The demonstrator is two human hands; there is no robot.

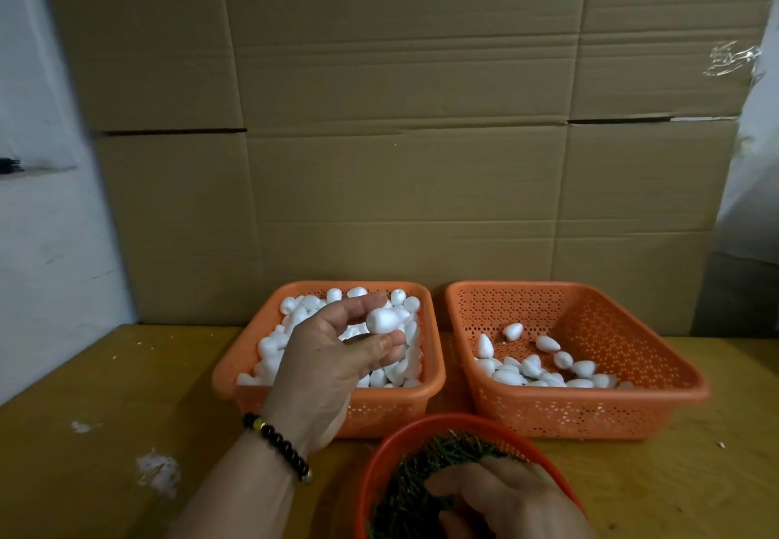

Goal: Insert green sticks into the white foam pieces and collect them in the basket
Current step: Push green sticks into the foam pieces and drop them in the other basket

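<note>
One white foam piece [382,321] was held pinched between thumb and fingertips of the left hand [333,363], lifted above the left orange basket [329,405] at lower centre of the frame. That basket was seen nearly full of plain foam pieces [400,370].

The right hand [501,500], at the bottom edge of the frame, was lowered into the round red bowl [379,467] of green sticks [425,460]. Its fingers were curled down among the sticks; whether a stick was actually gripped could not be told.

The right orange basket [590,410], at lower right, held only a small cluster of foam pieces [543,370] along its near side, most of its floor left bare. Sticks in those pieces could not be made out clearly, though they were judged to be the finished ones.

Progress was judged early: a small number collected, a large stock left to do. The piece in hand was not yet fitted with a stick.

White foam crumbs [158,471] were noted on the yellow tabletop [126,391] at lower left. A cardboard sheet [400,116] stood behind the baskets.
</note>
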